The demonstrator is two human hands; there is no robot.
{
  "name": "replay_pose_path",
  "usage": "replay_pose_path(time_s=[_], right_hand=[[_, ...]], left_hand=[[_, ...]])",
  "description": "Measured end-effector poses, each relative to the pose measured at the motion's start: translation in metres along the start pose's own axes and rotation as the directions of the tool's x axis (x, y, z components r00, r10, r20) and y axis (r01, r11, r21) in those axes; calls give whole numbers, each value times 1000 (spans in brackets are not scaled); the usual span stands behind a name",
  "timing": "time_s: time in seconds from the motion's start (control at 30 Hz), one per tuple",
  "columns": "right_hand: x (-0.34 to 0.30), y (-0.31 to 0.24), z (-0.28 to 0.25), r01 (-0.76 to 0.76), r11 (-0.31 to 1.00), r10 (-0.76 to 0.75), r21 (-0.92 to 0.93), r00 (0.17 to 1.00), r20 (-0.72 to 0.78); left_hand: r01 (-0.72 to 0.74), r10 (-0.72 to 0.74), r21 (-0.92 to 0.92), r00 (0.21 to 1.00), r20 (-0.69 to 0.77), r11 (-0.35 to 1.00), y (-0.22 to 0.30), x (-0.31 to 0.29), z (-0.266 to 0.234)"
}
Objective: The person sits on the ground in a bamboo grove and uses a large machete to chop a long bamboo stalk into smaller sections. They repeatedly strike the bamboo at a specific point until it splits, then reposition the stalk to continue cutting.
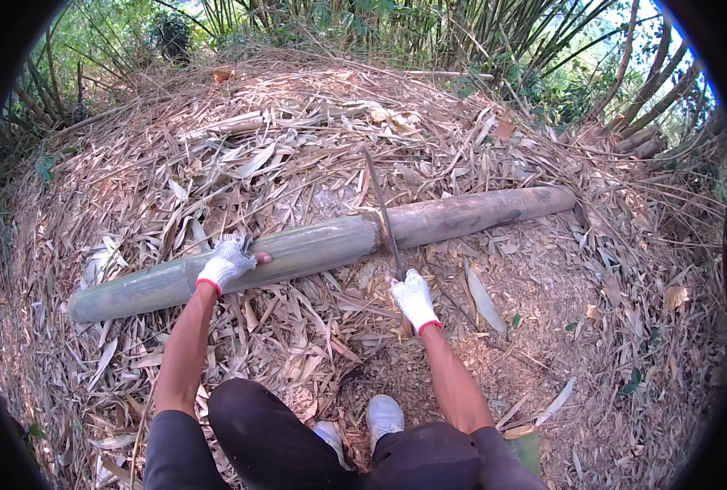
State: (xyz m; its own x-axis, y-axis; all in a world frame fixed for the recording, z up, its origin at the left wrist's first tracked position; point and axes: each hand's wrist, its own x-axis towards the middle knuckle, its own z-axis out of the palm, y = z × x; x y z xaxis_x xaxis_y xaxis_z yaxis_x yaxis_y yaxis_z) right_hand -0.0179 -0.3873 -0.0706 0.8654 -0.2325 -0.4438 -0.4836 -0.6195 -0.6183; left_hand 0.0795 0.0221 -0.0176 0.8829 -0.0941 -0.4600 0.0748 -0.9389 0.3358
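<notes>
A thick green-grey bamboo pole (314,247) lies slantwise across the leaf-covered ground, its right end farther from me. My left hand (229,261), in a white knit glove with a red cuff, grips the pole from above, left of its middle, with the bare thumb pointing right. In my right hand (414,300), gloved the same way, is the handle of a hand saw. The long, narrow saw blade (382,200) crosses the pole beside a node and points away from me. Whether its teeth have cut in, I cannot tell.
Dry bamboo leaves (257,163) cover the ground all around. My light-coloured shoes (385,415) stand on the near side of the pole. Standing bamboo clumps (535,41) rise at the back, with cut stumps (645,145) at the far right.
</notes>
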Motion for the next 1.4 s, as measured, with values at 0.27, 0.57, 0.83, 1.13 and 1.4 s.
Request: replay_pose_path(time_s=[0.27, 0.57, 0.83, 1.13, 1.4], right_hand=[[-65, -134, -90, 588, 742, -393, 322, 771, -501], [-39, 14, -4, -24, 983, 11, -185, 997, -73], [-22, -6, -34, 73, 979, -66, -190, 997, 42], [-30, -40, -71, -24, 979, 46, -203, 993, 108], [-64, -7, -30, -75, 967, 102, -243, 990, 100]], left_hand=[[-48, 68, 252, 995, -71, 967, 18, -32, -4], [-49, 53, 251, 999, -12, 967, 26, -28, -3], [40, -22, 266, 997, -73, 963, 20, -13, -11], [57, 13, 262, 966, -259, 963, 34, -3, 9], [77, 41, 240, 893, -449, 968, 21, -41, 40]])
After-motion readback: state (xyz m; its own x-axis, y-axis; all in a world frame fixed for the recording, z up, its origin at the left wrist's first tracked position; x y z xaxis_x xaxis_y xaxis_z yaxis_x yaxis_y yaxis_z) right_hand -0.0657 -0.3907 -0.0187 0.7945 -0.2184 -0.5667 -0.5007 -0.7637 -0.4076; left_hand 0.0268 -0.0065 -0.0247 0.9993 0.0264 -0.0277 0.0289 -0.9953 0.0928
